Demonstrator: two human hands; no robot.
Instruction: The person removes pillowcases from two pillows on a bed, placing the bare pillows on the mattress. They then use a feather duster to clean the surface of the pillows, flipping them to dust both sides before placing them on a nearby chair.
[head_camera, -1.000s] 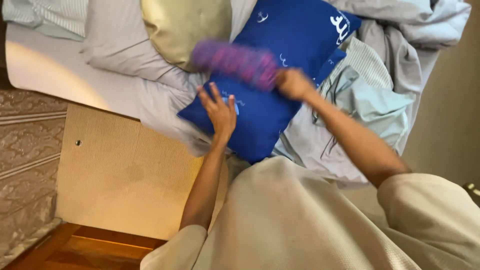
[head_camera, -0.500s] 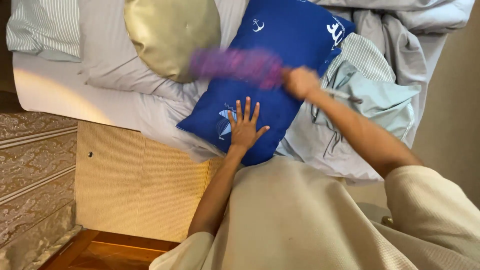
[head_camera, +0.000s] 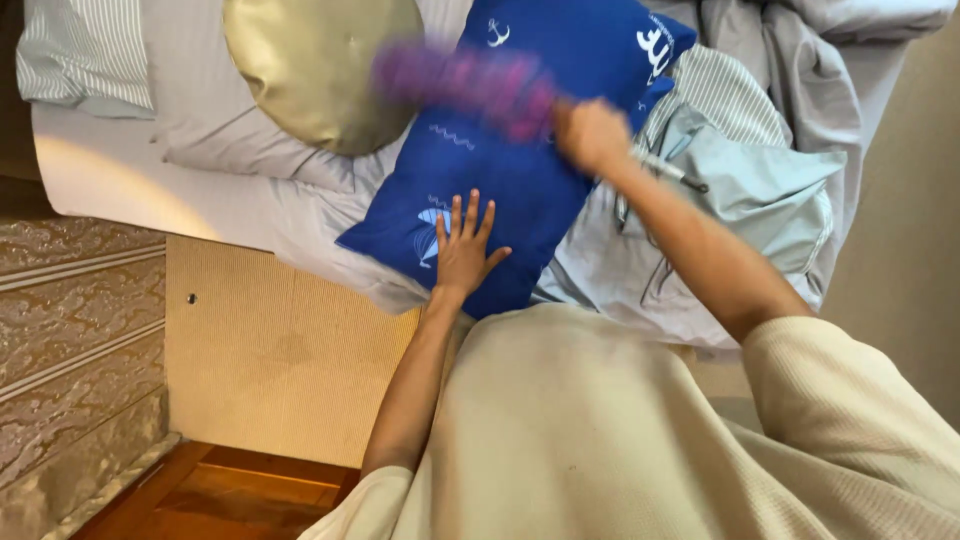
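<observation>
Fingers spread wide, the left hand (head_camera: 465, 250) lies flat on the soft blue pillow (head_camera: 530, 150) on the bed (head_camera: 120, 180). The right hand (head_camera: 592, 135) is closed tight around a fuzzy purple duster (head_camera: 465, 85), blurry above the pillow. A shiny round gold cushion (head_camera: 315, 65) sits beside it.

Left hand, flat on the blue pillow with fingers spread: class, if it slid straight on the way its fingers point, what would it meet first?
The left hand would cross more blue pillow, then likely meet the blurred purple duster in the right hand; depth is unclear.
</observation>
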